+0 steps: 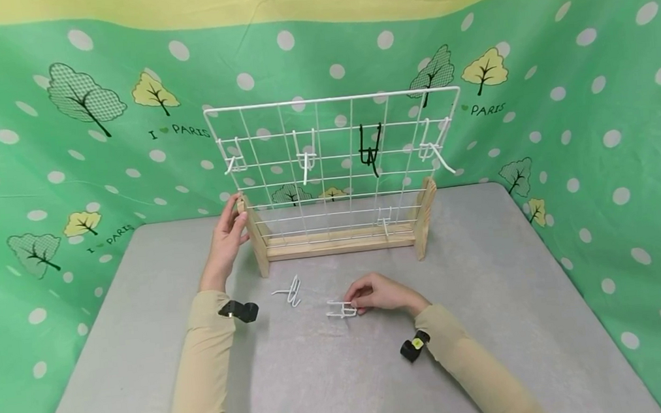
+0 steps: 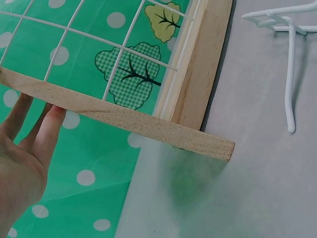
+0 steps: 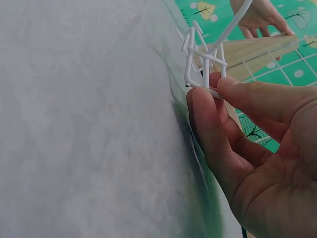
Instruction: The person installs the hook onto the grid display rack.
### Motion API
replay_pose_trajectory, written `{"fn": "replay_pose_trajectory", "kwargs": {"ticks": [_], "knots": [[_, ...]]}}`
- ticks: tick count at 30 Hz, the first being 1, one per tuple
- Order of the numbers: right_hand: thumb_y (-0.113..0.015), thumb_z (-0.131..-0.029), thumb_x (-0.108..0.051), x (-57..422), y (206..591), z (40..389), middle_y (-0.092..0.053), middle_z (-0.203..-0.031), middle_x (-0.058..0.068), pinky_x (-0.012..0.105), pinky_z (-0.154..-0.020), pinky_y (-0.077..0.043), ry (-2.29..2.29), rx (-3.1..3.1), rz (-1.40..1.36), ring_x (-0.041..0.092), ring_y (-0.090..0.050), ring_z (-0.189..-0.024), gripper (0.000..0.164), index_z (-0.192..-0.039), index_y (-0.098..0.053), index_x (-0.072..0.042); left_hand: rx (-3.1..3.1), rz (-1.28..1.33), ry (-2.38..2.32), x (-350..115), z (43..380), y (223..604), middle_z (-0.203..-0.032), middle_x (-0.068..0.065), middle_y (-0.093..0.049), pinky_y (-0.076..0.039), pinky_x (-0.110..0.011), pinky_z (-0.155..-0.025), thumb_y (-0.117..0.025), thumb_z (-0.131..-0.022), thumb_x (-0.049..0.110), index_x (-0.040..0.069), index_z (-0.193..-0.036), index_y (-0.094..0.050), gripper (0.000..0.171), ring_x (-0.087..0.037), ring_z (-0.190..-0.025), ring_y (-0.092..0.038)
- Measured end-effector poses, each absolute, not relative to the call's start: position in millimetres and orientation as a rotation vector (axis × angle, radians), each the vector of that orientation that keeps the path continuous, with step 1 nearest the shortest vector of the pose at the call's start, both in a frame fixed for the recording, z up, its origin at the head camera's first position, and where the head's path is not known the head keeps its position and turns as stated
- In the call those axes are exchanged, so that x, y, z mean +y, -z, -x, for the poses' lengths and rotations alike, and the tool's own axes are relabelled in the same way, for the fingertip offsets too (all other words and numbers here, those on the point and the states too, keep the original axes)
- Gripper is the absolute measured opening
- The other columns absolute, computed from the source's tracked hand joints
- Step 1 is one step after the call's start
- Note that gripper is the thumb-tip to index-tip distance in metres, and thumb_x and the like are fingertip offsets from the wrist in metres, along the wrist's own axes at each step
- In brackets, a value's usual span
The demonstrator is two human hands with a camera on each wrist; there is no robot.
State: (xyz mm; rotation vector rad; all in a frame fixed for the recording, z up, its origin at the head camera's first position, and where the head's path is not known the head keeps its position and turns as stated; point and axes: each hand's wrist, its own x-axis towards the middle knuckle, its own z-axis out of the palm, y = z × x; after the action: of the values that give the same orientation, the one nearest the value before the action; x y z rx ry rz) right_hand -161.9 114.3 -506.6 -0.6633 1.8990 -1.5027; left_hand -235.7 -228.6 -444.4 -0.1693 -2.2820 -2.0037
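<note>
My right hand pinches a white wire hook between thumb and fingertips, just over the table. In the right wrist view the hook's wire frame stands above the fingertips, its long prong slanting up. My left hand touches the outer side of the left wooden upright of a stand, its fingers fairly straight. Close up, those fingers meet the upright's edge. The stand carries a white wire grid. Another white hook lies on the table between the hands.
A black hook and several white hooks, one at the left and one at the right, hang on the grid's upper part. Another white hook sits low on it. Green dotted cloth surrounds the grey-covered table.
</note>
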Motion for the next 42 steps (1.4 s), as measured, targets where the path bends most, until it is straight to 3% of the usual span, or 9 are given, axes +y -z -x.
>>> {"fn": "replay_pose_trajectory", "kwargs": {"ticks": [5,12,26,32,42], "knots": [[-0.058,-0.091,0.009,117,511,162,-0.066,-0.091,0.021,0.038,-0.075,-0.058,1.59,1.845,0.604,0.019,-0.064,-0.077,0.017,-0.105,-0.062,0.017,-2.281,0.158,2.01,-228,236,445,-0.152,-0.019,-0.03,-0.038,-0.057,-0.102,-0.047,-0.103,0.032,0.029,-0.154,-0.025,0.056,-0.036,-0.135,-0.033],[-0.057,-0.09,0.009,120,517,163,-0.064,-0.089,0.014,0.036,-0.075,-0.058,1.656,1.822,0.578,0.018,-0.064,-0.078,0.021,-0.109,-0.059,0.018,-2.275,0.158,2.039,-226,231,437,-0.152,-0.019,-0.03,-0.038,-0.058,-0.102,-0.045,-0.104,0.026,0.024,-0.154,-0.024,0.055,-0.035,-0.135,-0.033],[-0.058,-0.089,0.01,119,518,164,-0.063,-0.091,0.015,0.029,-0.073,-0.057,1.754,1.864,0.503,0.016,-0.063,-0.079,0.022,-0.109,-0.057,0.019,-2.276,0.196,2.001,-229,236,445,-0.152,-0.02,-0.029,-0.039,-0.059,-0.1,-0.047,-0.103,0.033,0.028,-0.154,-0.026,0.056,-0.036,-0.135,-0.033],[-0.06,-0.089,0.009,120,517,164,-0.062,-0.091,0.017,0.03,-0.074,-0.058,1.812,1.855,0.454,0.018,-0.063,-0.08,0.023,-0.108,-0.056,0.02,-2.291,0.217,1.976,-229,236,446,-0.15,-0.02,-0.031,-0.04,-0.059,-0.099,-0.047,-0.102,0.035,0.028,-0.154,-0.026,0.056,-0.035,-0.134,-0.034],[-0.062,-0.089,0.007,122,517,166,-0.061,-0.092,0.012,0.032,-0.073,-0.058,1.867,1.91,0.33,0.02,-0.064,-0.08,0.025,-0.112,-0.057,0.015,-2.324,0.249,1.952,-229,234,437,-0.15,-0.025,-0.03,-0.041,-0.058,-0.098,-0.042,-0.105,0.02,0.019,-0.154,-0.024,0.052,-0.04,-0.133,-0.034]]}}
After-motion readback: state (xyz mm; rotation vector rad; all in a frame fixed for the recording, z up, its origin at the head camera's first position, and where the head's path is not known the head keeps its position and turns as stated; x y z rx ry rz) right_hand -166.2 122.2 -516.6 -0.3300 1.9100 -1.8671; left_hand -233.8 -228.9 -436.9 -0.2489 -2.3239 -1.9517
